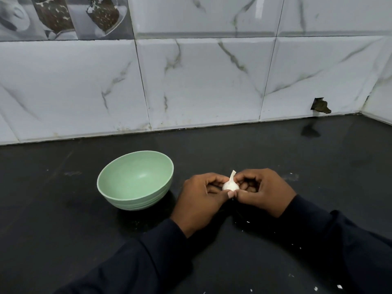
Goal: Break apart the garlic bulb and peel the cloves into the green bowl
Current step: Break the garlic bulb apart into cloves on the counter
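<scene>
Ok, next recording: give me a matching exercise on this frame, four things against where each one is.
Things:
1 garlic bulb
2 green bowl
3 broken tile hole
4 white flecks

Places:
a on the countertop, left of both hands
b pinched between left hand and right hand
c scattered on the countertop near the right sleeve
d low on the wall, far right

Pairs: 1-b, 2-a, 3-d, 4-c
</scene>
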